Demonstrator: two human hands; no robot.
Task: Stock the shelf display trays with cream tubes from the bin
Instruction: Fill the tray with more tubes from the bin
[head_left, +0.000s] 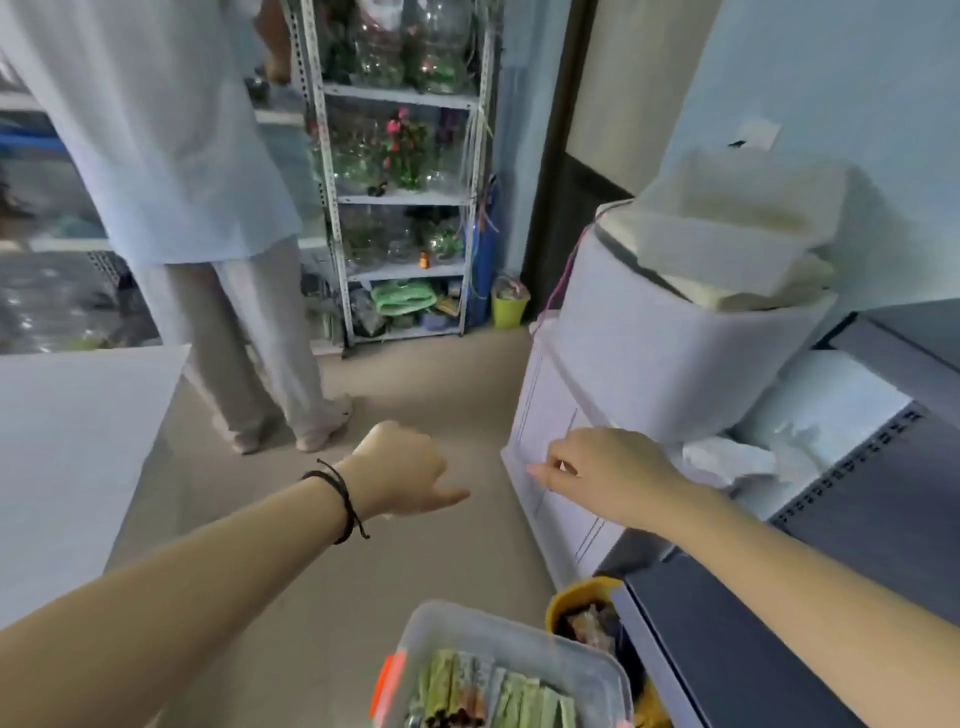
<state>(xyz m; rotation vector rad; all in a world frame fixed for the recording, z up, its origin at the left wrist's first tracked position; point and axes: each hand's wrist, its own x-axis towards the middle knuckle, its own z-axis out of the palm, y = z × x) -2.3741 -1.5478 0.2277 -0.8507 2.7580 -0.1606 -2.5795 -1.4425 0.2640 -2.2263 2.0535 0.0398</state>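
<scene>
The left hand (400, 470) hung over the floor (441, 374) with the thumb extended and the fingers folded under the palm. Whether it held anything could not be determined. The right hand (608, 478) was in front of the white box (545, 415), fingers curled; its contents could not be determined. The cream tubes (519, 696) lay in the clear bin (519, 636), nearer the camera than both hands.
</scene>
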